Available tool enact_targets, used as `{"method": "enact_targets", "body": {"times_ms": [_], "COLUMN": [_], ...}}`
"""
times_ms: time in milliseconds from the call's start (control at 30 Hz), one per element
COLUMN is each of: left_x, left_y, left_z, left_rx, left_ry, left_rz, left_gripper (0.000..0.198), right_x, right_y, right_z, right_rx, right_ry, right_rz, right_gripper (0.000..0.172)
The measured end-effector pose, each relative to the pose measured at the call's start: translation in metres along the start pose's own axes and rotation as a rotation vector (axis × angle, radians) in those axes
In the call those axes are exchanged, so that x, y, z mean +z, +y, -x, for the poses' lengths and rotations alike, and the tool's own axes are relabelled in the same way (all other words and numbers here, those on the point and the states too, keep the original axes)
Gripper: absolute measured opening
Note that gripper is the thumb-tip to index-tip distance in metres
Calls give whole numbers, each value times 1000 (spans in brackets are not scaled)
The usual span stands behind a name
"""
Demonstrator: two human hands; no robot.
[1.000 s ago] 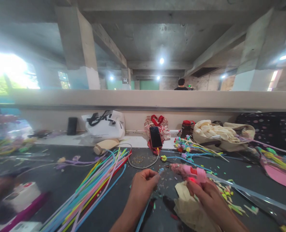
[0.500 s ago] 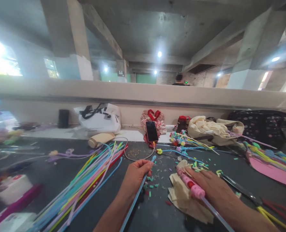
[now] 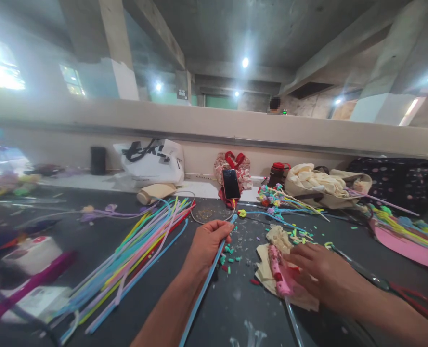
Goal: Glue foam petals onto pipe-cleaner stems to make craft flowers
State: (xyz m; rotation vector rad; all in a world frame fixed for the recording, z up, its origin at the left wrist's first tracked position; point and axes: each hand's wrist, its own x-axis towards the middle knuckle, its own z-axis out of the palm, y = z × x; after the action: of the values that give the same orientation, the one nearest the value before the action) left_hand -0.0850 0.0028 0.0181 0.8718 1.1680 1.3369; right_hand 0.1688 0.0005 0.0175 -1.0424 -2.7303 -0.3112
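My left hand (image 3: 207, 242) is closed around a long light-blue pipe cleaner (image 3: 203, 289) that runs from its fingertips down toward me. My right hand (image 3: 317, 270) rests, fingers spread, on a pink glue gun (image 3: 278, 276) lying on a crumpled beige cloth (image 3: 271, 258) on the dark table (image 3: 156, 308). Small cut bits of coloured pipe cleaner (image 3: 231, 255) are scattered between the two hands.
A fan of several coloured pipe cleaners (image 3: 141, 246) lies to the left. A phone (image 3: 231, 183), a white bag (image 3: 152, 161), a red-lidded bottle (image 3: 278, 174) and a beige bag (image 3: 322, 188) line the back wall. Finished pipe-cleaner flowers (image 3: 275, 202) and pink sheets (image 3: 405, 243) lie right.
My right hand lowered the pink glue gun from a raised grip onto the beige cloth and now lies flat over it. My left hand kept its hold on the blue pipe cleaner.
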Motion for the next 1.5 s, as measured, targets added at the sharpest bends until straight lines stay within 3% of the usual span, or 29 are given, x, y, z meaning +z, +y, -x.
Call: {"method": "enact_targets", "body": {"times_ms": [133,400,533,900,1067,1300,1500], "left_x": [0,-1,-2,-6,-7,-8,-13], "left_y": [2,-2,-5,2,-2,-4,5], "left_z": [1,3,1,-1,-4,-6,-6], "left_rx": [8,4,-14,-20,-32,-38,30], "left_ry": [-4,-36,-47,-4,-6,-31,107], "left_rz": [12,36,54,152,135,119,142], "left_gripper": [24,23,21,20,17,15,16], "right_x": [-11,11,12,17,8,-2,2], "right_y": [-15,-36,-39,-45,-40,-45,-66], "right_z": [-23,-72,-86,-99,-96,-69,-75], "right_rx": [-19,-67,-23,-65,-55,-69,-68], "right_ry": [-48,-147,-194,-182,-190,-362,-503], "right_rz": [-89,-81,3,-48,-76,-139,59], "right_gripper": [26,18,16,18,18,18,20]}}
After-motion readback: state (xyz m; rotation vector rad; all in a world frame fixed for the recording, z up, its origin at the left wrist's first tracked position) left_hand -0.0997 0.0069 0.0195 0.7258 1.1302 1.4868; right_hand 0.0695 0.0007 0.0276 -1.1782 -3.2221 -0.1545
